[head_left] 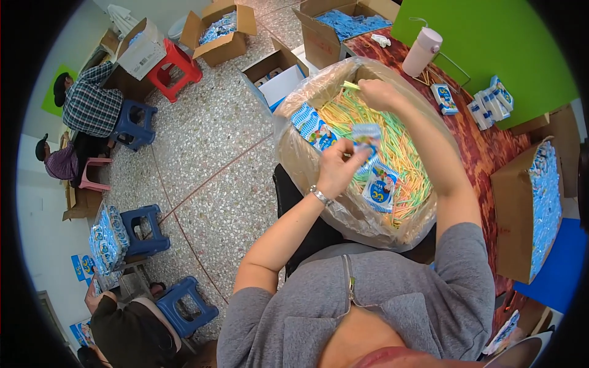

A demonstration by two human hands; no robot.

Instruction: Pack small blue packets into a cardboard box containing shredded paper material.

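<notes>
Right now the left hand (336,168) is raised over a big clear plastic bag (307,98) that sits in front of the person, its fingers pinched together on a small blue-and-white packet (367,136) held upright above the bag's contents. The right hand (378,93) reaches to the far side of the same bag, its fingers closed on a few thin straws (351,86) at the top of the heap. The bag is filled with a mass of yellow, green and orange straws (399,153), and several more blue-and-white packets lie on them: some near the left rim (313,126) and one just below the left hand (380,190). A metal wristwatch (319,195) sits on the left wrist.

To the right runs a reddish desk (478,147) carrying a pale pink bottle (421,51) and small blue cartons (489,104). An open cardboard box (512,214) full of blue packets stands at the desk's near right end. Other cardboard boxes (222,38) sit on the speckled floor (208,141), with blue stools (145,230) and a red stool (175,67). Other people sit at the left edge, one in a plaid shirt (92,105).
</notes>
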